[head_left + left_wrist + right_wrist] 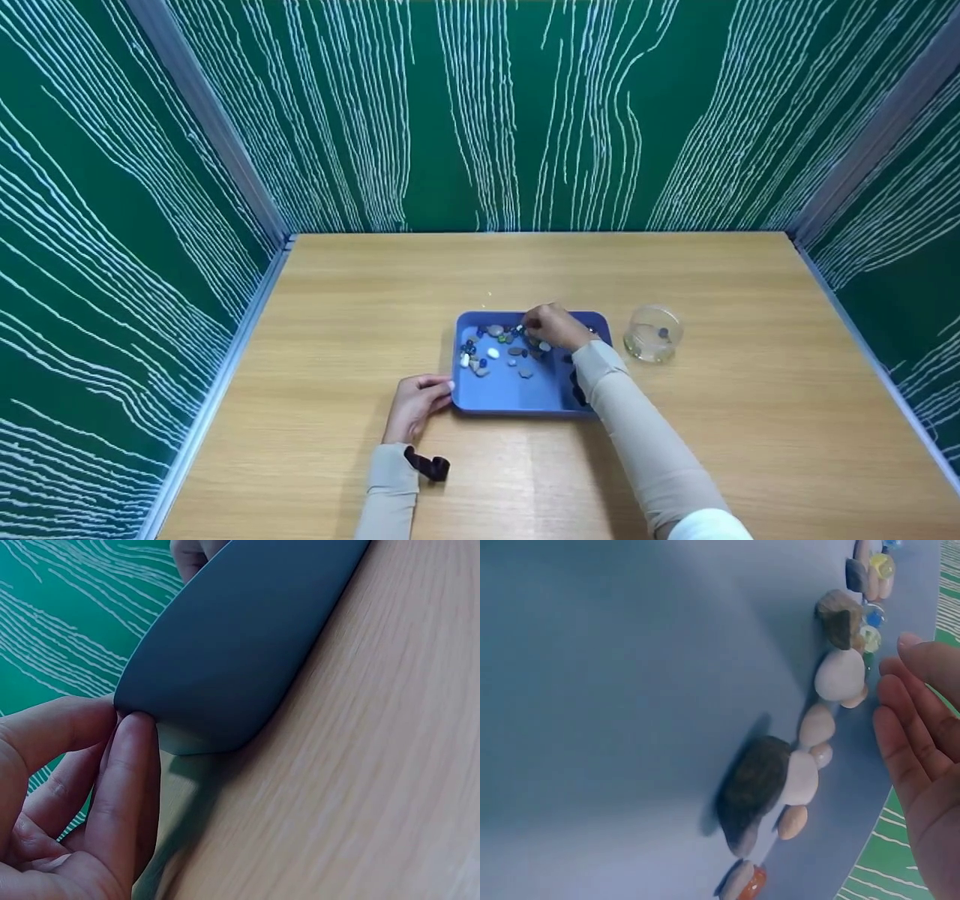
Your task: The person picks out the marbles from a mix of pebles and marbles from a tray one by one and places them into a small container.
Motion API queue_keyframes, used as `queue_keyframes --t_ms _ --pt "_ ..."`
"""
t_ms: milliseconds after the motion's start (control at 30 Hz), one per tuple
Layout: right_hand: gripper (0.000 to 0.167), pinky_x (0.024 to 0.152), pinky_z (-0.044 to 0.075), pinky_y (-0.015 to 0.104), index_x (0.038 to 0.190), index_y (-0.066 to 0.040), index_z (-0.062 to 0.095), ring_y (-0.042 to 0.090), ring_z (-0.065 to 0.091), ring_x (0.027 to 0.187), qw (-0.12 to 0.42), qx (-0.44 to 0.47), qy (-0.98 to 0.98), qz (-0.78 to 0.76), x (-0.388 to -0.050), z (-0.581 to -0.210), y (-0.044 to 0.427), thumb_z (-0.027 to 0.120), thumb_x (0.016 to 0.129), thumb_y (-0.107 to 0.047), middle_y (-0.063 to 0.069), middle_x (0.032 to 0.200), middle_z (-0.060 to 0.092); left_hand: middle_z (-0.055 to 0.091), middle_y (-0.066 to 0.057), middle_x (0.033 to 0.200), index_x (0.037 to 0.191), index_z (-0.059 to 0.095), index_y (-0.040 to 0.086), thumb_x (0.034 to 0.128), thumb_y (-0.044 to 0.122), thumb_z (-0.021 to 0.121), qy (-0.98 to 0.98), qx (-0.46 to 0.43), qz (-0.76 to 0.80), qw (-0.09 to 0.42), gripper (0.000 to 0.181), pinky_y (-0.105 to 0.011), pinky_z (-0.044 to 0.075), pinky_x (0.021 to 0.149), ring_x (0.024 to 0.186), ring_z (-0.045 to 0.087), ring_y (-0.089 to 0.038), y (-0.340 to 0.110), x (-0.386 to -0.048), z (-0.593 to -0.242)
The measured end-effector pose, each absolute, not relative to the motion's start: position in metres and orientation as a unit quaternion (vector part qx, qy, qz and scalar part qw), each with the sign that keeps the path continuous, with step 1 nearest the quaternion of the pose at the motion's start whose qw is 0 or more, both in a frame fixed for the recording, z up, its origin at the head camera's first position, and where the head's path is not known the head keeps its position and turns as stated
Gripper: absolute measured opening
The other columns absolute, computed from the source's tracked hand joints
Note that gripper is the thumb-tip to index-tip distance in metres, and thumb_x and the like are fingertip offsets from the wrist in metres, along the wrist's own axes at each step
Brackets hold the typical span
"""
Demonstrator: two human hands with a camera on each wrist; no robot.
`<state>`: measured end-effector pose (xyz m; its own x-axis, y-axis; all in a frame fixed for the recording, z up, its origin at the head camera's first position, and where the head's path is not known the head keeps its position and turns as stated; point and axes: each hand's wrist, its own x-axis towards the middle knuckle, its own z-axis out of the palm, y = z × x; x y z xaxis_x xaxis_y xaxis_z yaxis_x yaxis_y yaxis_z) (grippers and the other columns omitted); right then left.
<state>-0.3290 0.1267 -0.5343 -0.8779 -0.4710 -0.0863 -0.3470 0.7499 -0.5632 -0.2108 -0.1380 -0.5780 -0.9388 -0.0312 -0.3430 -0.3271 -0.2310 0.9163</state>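
Blue tray (491, 394) on the bench (337, 315), pinched at the left rim, close to the near corner, between thumb and fingers of the left hand (416, 405). Farther in, spread mostly over the left and back of the tray floor: pebbles (493, 352) and glass marbles (869, 639), with one large dark stone (756, 780) beside paler ones. Low over the far side, right hand (559, 326), fingers side by side, thumb just apart; hard to tell whether touching any pebble. Right of the tray, clear round container (637, 337) with something small and dark showing. Behind, green wall (555, 112) with white wavy lines.
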Motion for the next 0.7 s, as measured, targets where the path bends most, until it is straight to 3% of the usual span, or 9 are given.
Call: queue_keyframes --t_ms 333,533,700 --pt "0.024 0.075 0.06 0.035 0.114 0.002 0.068 0.022 0.067 0.086 0.121 -0.222 0.93 -0.268 -0.3278 -0.5376 0.1228 0.059 0.092 -0.001 0.018 0.11 0.069 0.069 -0.012 0.093 0.11 0.06 -0.019 0.0817 -0.007 0.068 0.611 -0.141 0.773 0.096 0.032 -0.024 0.06 0.074 0.077 0.067 -0.012 -0.1377 -0.2111 -0.5786" --pt "0.024 0.063 0.056 0.028 0.112 0.003 0.069 0.019 0.063 0.079 0.112 -0.24 0.929 -0.258 -0.3272 -0.5414 0.122 0.058 0.091 0.002 0.018 0.107 0.069 0.069 -0.009 0.089 0.107 0.061 -0.019 0.0811 -0.008 0.068 0.603 -0.141 0.779 0.096 0.029 -0.022 0.059 0.072 0.075 0.066 -0.01 -0.1381 -0.2102 -0.5793" --pt "0.023 0.067 0.058 0.029 0.111 0.003 0.069 0.019 0.064 0.08 0.113 -0.23 0.931 -0.26 -0.3273 -0.5415 0.1203 0.059 0.09 0.002 0.017 0.106 0.069 0.069 -0.01 0.09 0.105 0.062 -0.018 0.0809 -0.008 0.068 0.603 -0.138 0.78 0.093 0.027 -0.024 0.06 0.074 0.077 0.066 -0.011 -0.1389 -0.2097 -0.5787"
